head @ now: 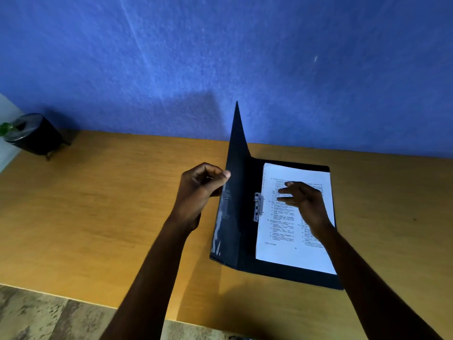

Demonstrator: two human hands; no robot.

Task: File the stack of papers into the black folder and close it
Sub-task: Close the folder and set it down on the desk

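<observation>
The black folder lies open on the wooden table, right of centre. Its front cover stands nearly upright, and my left hand pinches its outer edge between thumb and fingers. The stack of printed white papers lies inside on the folder's back board, beside the metal clip near the spine. My right hand rests flat on the papers with its fingers spread, pointing toward the clip.
A black round pot with a green sprig stands at the table's far left corner. A blue wall runs behind the table. The table's front edge crosses the lower left, with patterned floor below it.
</observation>
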